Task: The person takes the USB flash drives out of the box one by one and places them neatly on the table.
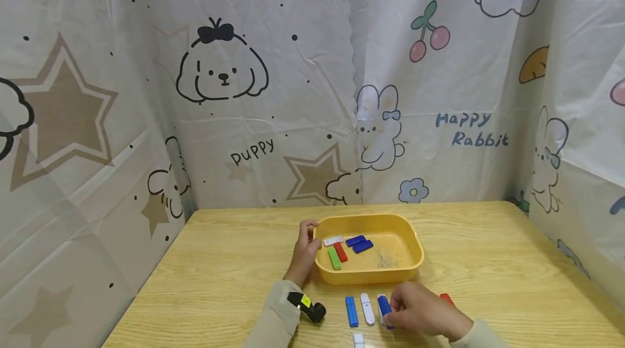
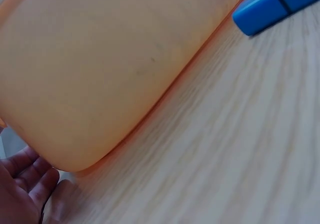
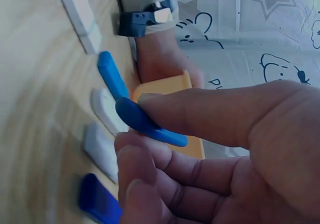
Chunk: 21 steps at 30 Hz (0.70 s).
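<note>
First, nearest the camera, a white stick (image 1: pixel 358 340) lay on the table (image 1: pixel 195 304). Beyond it the right hand (image 1: pixel 423 307) pinched a blue stick (image 3: pixel 135 116) between thumb and fingertips, parted only by its thickness, other fingers bent beneath. The stick was above the table, short of the yellow tray (image 1: pixel 368 277). Gripped near mid-length, it had both ends free, presumably for easy turning. In the right wrist view its long axis sloped from upper left to lower right, thick rounded end up-left, thinner end toward the tray side; blur left its exact kind uncertain.

A light blue stick (image 1: pixel 351 311), an oval white stick (image 1: pixel 367 309) and a dark blue stick (image 3: pixel 99 201) were spaced in a row, probably so each could be lifted singly.

The left hand (image 1: pixel 304 250) held the tray's left end, fingers bent around it, thumb at the rim, apparently to steady it. Inside, a green stick (image 1: pixel 334 259) leaned near-far beside a red stick (image 1: pixel 340 252). A printed curtain (image 1: pixel 312 65) hung behind.
</note>
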Tool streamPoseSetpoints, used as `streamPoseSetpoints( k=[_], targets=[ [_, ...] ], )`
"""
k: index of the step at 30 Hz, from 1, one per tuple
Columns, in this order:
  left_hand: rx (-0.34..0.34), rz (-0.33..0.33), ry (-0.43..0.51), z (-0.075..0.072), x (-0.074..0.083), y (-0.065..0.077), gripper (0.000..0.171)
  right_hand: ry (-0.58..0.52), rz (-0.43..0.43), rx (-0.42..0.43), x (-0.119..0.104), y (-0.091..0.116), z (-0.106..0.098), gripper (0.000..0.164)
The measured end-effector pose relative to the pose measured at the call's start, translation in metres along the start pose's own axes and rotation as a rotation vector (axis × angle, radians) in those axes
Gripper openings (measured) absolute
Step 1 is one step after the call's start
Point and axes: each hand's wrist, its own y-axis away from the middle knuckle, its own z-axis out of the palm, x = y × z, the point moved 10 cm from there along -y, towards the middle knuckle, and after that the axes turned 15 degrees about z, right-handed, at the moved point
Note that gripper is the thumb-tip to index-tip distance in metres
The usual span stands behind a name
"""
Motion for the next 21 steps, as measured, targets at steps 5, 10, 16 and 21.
streamPoseSetpoints(
  k=[5, 10, 16, 21],
  targets=[
    [0.003, 0.013, -0.002, 0.000, 0.001, -0.001, 0.042, -0.036, 0.038, -0.042, 0.008, 0.004, 0.011, 0.026],
    [0.004, 0.018, -0.005, -0.001, 0.002, -0.001, 0.042, -0.004, 0.038, -0.063, 0.007, 0.008, 0.019, 0.024],
    [0.003, 0.019, 0.007, 0.000, 0.003, -0.002, 0.041, -0.032, 0.155, -0.112, 0.014, 0.010, 0.031, 0.023],
    [-0.001, 0.019, 0.005, 0.000, 0.002, -0.002, 0.041, -0.070, 0.212, -0.153, 0.017, 0.011, 0.040, 0.023]
  ],
)
